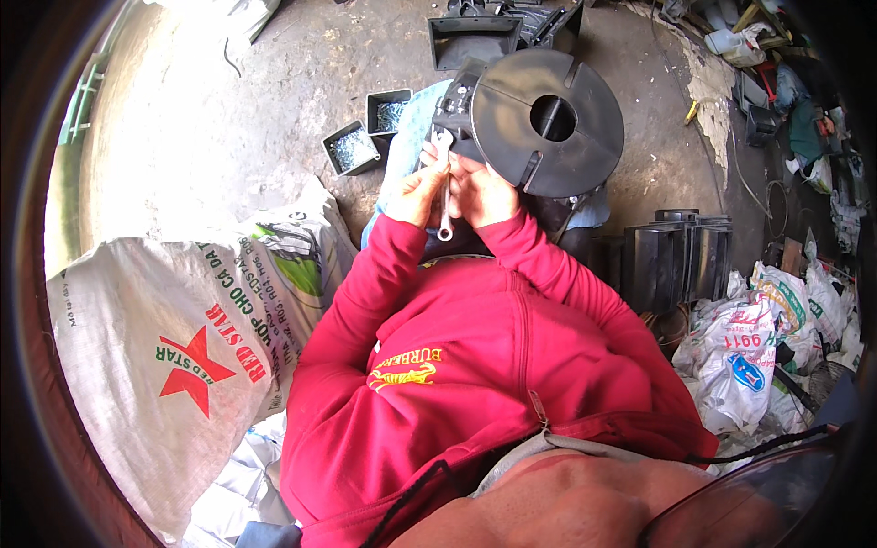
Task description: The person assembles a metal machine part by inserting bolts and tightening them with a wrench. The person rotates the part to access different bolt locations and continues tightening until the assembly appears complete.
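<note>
My left hand [416,194] is closed on a silver combination wrench [446,201], its thumb along the shaft. The wrench's ring end points toward my body and its open end toward the black part. Close beside it, my right hand [489,194] has its fingers curled in near the wrench, below the edge of the part; what they grip is hidden. A large black round disc [594,119] with a centre hole and slots is just beyond my right hand. A black bracket-like piece [454,110] joins its left side, over blue cloth [406,151].
Two black bins, a nearer bin [340,171] and a farther bin [370,121], hold small metal fasteners. Black plastic housings [475,41] lie ahead, and more black parts [653,265] stand at right. A large white sack [155,438] is at left; plastic bags [740,356] pile up at right.
</note>
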{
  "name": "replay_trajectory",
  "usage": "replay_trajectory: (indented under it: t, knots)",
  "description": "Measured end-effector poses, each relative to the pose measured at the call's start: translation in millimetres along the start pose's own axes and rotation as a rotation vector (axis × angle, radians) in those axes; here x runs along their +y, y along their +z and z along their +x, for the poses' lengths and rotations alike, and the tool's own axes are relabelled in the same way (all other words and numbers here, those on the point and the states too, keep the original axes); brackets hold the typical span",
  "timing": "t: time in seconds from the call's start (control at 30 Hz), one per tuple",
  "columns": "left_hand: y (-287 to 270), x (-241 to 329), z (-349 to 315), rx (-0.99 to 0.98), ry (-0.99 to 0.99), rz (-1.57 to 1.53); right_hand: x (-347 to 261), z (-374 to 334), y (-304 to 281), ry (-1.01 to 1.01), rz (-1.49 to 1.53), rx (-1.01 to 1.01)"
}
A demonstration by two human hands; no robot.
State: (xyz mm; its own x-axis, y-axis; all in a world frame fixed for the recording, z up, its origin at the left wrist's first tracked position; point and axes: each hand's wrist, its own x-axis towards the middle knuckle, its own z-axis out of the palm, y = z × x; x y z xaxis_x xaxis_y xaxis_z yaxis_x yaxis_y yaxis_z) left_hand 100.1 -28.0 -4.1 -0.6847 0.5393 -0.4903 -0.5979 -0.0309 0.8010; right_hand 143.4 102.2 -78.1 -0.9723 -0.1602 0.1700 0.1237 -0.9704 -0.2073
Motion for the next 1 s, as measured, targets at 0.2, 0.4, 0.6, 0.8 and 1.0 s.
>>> replay_trajectory:
  t: [0.2, 0.4, 0.6, 0.8, 1.0]
  knots:
    - [-31, 46, 2, -0.165, -0.063, 0.333, 2, 4, 22, -0.011, -0.249, 0.325]
    - [-53, 61, 19, -0.316, -0.053, 0.428, 5, 6, 24, -0.062, -0.153, 0.346]
    - [-58, 78, 35, -0.371, -0.106, 0.580, -2, 10, 25, -0.020, 0.087, 0.296]
    - [-53, 84, 18, -0.281, 0.054, 0.736, -42, -34, 43, 0.198, -0.297, 0.304]
    - [-26, 35, -27, -0.222, 0.128, 0.379, -95, -117, 89, 0.110, -0.201, 0.575]
